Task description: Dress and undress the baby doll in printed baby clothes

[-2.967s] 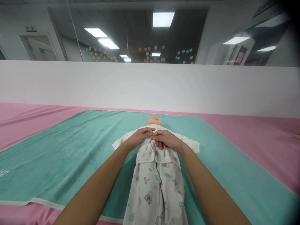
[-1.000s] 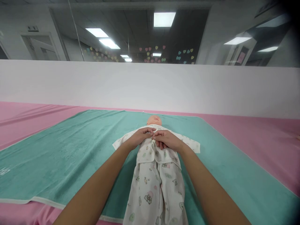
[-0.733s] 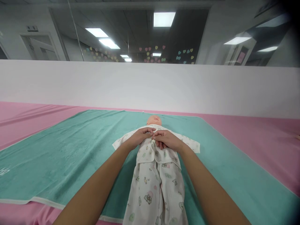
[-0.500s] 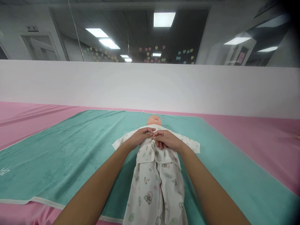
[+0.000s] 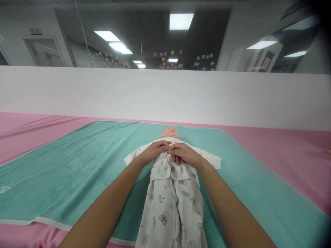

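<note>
A baby doll (image 5: 170,132) lies on its back, head away from me, in a white printed baby shirt (image 5: 159,168) and matching trousers (image 5: 165,213). Its sleeves spread out to both sides. On the chest, my left hand (image 5: 157,148) has its fingers closed at the shirt's front opening. My right hand (image 5: 182,153) meets it there, thumb and finger pinched at the same front edge and the other fingers curled under. The shirt's front hem parts slightly below my hands. What exactly sits between the fingertips is too small and covered to make out.
A teal blanket (image 5: 77,179) with a pale edge lies under the doll, over a pink cloth (image 5: 279,151). Behind stands a white wall (image 5: 160,96) with glass panels above it. At the far right edge, part of another person's hand (image 5: 329,151) shows.
</note>
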Demonstrator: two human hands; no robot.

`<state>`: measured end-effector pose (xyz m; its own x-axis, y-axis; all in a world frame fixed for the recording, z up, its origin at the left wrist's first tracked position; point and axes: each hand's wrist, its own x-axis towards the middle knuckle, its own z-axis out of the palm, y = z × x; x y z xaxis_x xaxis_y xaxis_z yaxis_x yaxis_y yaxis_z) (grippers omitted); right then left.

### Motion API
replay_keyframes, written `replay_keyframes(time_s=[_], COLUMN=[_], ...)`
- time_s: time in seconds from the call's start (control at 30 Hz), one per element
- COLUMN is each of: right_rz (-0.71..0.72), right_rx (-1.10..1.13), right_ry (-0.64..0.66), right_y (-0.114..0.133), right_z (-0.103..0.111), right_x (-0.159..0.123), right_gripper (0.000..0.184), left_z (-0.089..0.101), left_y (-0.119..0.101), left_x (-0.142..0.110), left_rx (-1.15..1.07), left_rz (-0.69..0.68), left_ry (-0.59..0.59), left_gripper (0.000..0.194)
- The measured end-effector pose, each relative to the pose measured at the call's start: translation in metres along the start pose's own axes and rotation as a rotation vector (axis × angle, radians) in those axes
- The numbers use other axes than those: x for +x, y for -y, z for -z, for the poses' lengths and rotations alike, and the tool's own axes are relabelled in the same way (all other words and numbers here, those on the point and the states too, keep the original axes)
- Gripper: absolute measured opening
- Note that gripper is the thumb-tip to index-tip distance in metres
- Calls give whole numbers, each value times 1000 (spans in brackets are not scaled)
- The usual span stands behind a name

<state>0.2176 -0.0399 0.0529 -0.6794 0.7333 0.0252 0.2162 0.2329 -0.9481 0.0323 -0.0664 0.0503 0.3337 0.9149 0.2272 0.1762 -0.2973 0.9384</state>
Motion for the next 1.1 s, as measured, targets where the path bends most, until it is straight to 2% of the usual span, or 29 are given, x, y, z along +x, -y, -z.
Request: replay_keyframes(time_s=[0.7, 1.1], right_rz=[7, 33], right_rx=[13, 27], right_ry=[-2, 3], right_y=[-2, -4], right_z=[0, 2], right_x=[1, 1], right_gripper=[27, 22], left_z=[1, 1], left_y=[2, 4], left_x=[0, 1], left_rx=[-21, -6], left_rz=[3, -10], left_ry=[2, 6], left_gripper=[18, 19])
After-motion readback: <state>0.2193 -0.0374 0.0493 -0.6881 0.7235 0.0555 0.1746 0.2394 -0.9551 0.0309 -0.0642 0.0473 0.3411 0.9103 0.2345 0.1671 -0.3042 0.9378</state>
